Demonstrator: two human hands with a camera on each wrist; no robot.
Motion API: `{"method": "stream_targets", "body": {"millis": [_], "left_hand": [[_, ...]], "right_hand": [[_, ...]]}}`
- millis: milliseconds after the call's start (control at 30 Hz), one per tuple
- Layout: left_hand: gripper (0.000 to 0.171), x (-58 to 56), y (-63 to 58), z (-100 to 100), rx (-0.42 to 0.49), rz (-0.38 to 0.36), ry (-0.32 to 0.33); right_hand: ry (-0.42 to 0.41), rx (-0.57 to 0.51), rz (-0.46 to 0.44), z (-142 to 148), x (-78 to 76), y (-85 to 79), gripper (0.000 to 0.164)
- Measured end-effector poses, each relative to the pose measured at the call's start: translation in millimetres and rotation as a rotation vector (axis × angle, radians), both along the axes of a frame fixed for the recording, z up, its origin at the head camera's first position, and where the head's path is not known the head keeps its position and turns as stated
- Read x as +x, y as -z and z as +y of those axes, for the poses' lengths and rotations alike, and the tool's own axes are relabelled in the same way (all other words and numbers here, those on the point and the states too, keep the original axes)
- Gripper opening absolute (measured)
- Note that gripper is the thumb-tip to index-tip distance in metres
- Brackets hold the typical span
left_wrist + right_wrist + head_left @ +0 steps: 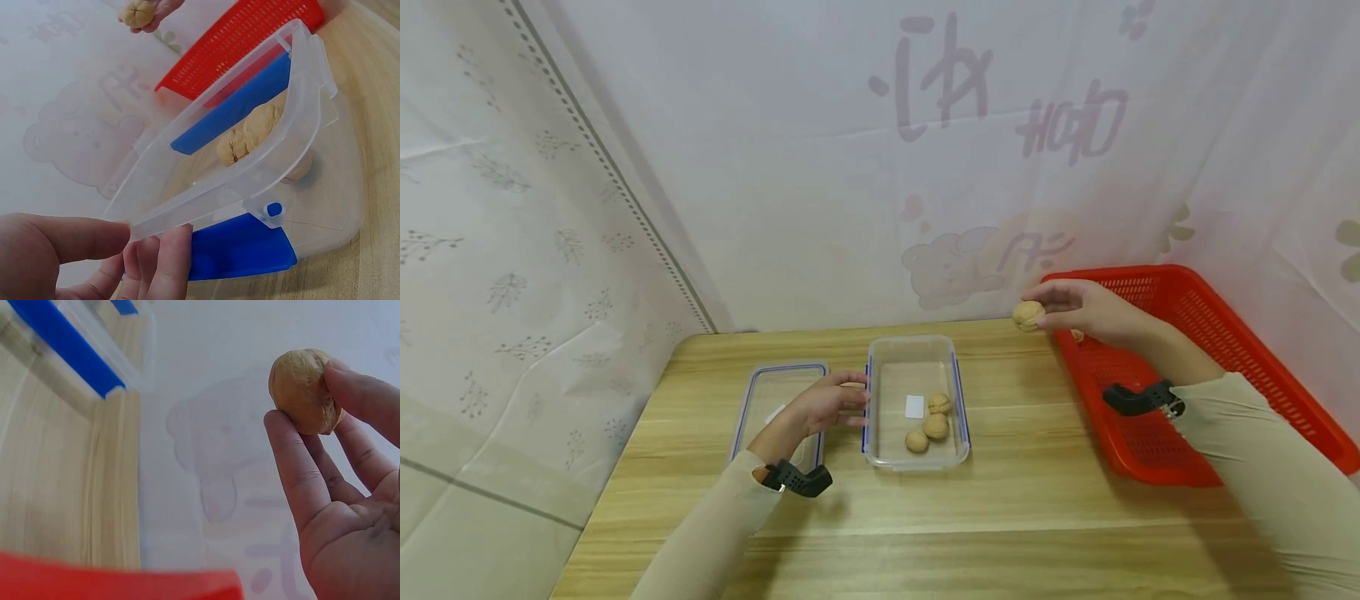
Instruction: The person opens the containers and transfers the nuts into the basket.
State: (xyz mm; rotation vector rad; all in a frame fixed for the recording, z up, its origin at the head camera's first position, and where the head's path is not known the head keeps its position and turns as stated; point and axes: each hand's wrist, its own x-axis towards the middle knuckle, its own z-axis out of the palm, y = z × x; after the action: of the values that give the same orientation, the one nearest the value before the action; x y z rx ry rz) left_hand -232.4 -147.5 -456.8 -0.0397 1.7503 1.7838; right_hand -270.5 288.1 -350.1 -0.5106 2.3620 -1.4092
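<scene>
My right hand (1086, 310) pinches a walnut (306, 390) between thumb and fingertips, raised beside the far left corner of a red plastic basket (1262, 333). On the wooden table stands a clear plastic box (891, 367) without its lid. Three walnuts lie in its near right part, among them one walnut (917, 441) nearest the front wall. My left hand (827, 404) is at the box's left side, its fingertips right at the rim and the blue clip (244, 247), with fingers loosely extended.
A clear lid with a blue seal (745, 417) lies left of the box, partly under my left forearm. Inside the basket, a walnut (1077, 335) shows near its left wall. A printed cloth (775, 208) hangs behind the table.
</scene>
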Motion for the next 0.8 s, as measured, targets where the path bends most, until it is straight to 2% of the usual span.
{"method": "stream_targets", "body": {"millis": [300,600,800], "left_hand": [[0.044,-1.1,1.0,-0.3,0.009,0.001,-0.004],[0.045,-0.9,2.2,-0.1,0.015,0.000,0.003],[0.045,0.5,1.7,-1.0,0.019,-0.002,-0.002]], "right_hand": [[0.098,0.001,-0.015,34.4,1.2,2.3,0.045],[0.171,0.071,-0.006,63.4,1.2,13.4,0.049],[0.191,0.074,0.020,81.8,-3.6,26.9,0.050]]}}
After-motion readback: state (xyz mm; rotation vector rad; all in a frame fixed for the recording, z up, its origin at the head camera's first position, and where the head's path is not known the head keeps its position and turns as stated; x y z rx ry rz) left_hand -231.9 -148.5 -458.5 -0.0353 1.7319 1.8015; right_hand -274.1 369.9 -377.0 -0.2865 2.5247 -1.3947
